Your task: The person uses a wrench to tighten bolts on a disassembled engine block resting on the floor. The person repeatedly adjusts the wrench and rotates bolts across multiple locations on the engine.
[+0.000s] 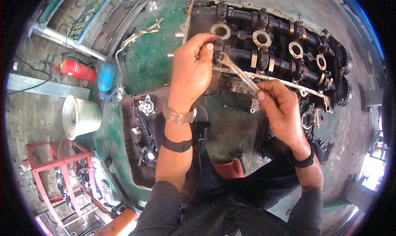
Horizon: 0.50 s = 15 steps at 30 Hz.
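Hands (191,71) (282,112) at wrench (241,75), long axis diagonal, pointing up-left

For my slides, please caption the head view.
Right hand grips a wrench over the cylinder head, left hand beside the wrench's far end.

txt: none legible; wrench (243,75): faint marks, too sm. to read; red exting. (77,69): print blurred

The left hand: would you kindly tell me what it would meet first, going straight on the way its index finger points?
Probably the leftmost pale metal ring, just beyond the index fingertip of the left hand, though depth is unclear from this single view.
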Tool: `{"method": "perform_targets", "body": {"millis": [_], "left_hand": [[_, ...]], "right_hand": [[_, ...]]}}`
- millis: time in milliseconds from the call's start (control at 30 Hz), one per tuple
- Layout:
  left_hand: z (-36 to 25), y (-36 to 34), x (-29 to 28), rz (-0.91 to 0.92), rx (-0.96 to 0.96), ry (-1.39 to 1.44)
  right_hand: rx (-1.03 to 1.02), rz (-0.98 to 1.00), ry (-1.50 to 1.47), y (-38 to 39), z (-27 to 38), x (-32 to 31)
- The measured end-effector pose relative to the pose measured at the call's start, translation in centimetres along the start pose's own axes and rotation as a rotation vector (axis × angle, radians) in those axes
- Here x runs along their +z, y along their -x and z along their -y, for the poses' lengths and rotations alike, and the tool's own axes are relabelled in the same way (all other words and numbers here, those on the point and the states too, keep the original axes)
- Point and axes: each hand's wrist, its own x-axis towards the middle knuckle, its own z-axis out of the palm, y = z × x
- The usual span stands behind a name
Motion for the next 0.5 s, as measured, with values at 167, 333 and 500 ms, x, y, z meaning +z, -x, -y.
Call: {"method": "perform_targets", "body": {"millis": [167, 333, 500], "left_hand": [[-0.1, -0.1, -0.1, 0.002, 0.046, -0.046], [0.1, -0.1, 0.0, -0.031, 0.077, -0.080], [0.2, -0.3, 0.0, -0.035, 0.105, -0.104]], "right_hand": [[0.151, -0.028, -0.095, 0.1, 0.3, 1.5], [0.278, 0.141, -0.256, 0.3, 1.2, 2.3], [0.320, 0.168, -0.336, 0.4, 1.7, 3.0]]}}
